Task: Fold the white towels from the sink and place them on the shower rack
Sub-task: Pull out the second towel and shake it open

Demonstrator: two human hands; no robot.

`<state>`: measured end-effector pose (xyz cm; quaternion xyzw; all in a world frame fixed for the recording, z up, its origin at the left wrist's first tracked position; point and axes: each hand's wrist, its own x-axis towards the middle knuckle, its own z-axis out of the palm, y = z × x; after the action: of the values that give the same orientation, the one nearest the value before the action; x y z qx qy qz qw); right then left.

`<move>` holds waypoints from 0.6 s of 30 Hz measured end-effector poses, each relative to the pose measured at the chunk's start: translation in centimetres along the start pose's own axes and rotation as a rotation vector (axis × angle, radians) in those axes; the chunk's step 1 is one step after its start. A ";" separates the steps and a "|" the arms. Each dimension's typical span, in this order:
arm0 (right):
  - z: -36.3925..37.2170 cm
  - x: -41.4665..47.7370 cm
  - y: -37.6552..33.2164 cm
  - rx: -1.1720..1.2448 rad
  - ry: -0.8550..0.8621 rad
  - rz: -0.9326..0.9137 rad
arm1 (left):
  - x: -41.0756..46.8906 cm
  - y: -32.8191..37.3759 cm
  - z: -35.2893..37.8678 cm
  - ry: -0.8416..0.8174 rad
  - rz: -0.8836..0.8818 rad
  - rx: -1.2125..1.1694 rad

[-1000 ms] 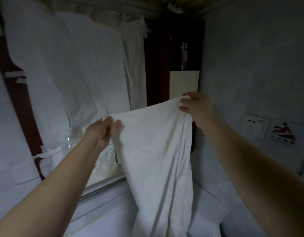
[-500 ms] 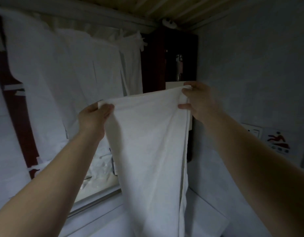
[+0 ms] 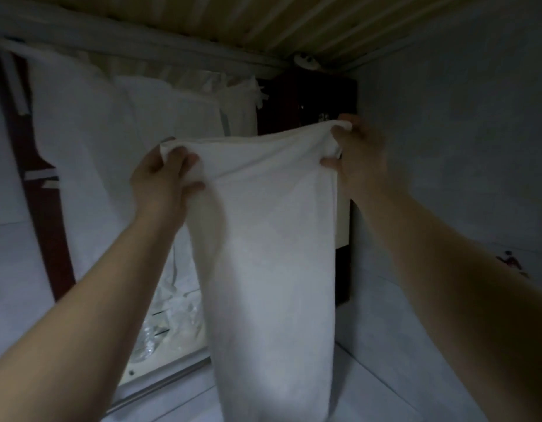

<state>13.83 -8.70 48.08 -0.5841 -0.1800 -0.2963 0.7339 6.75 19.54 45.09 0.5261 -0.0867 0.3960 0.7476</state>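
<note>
A white towel (image 3: pixel 276 269) hangs lengthwise in front of me, held up by its top edge. My left hand (image 3: pixel 163 181) grips the top left corner, fingers curled into the cloth. My right hand (image 3: pixel 359 156) pinches the top right corner, a little higher than the left. The towel's lower end drops out of view at the bottom. The sink and the shower rack are not in sight.
White sheets (image 3: pixel 90 153) hang across the left wall on a dark red frame (image 3: pixel 44 226). A dark cabinet (image 3: pixel 306 105) stands in the corner behind the towel. A lit shelf with clear plastic (image 3: pixel 169 327) sits low left. The grey wall (image 3: pixel 464 147) is close on the right, the slatted ceiling (image 3: pixel 294 22) just above.
Both hands have raised the towel's top edge higher, and my view has tilted up toward the ceiling. The left hand's grip has bunched more cloth.
</note>
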 end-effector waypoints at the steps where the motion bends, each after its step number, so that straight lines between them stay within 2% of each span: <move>1: 0.0 0.0 0.3 0.033 0.017 -0.014 | -0.3 -0.5 0.0 -0.003 0.004 -0.005; 5: -0.3 -0.4 1.8 0.147 0.048 0.131 | -0.7 -1.8 -0.7 0.012 0.000 -0.047; 9: -0.2 -0.6 2.6 0.231 0.009 0.079 | -0.5 -0.7 -0.6 0.033 0.107 -0.102; 14: 0.7 -0.9 4.0 0.277 -0.035 0.197 | 0.6 0.1 -2.3 0.036 -0.055 0.174; 18: 2.5 -1.9 5.1 0.277 -0.062 0.266 | 1.1 -0.3 -4.3 0.100 -0.157 0.280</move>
<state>15.92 -5.17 43.74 -0.5050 -0.1627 -0.1510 0.8341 6.39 23.74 43.61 0.6098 0.0478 0.3703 0.6991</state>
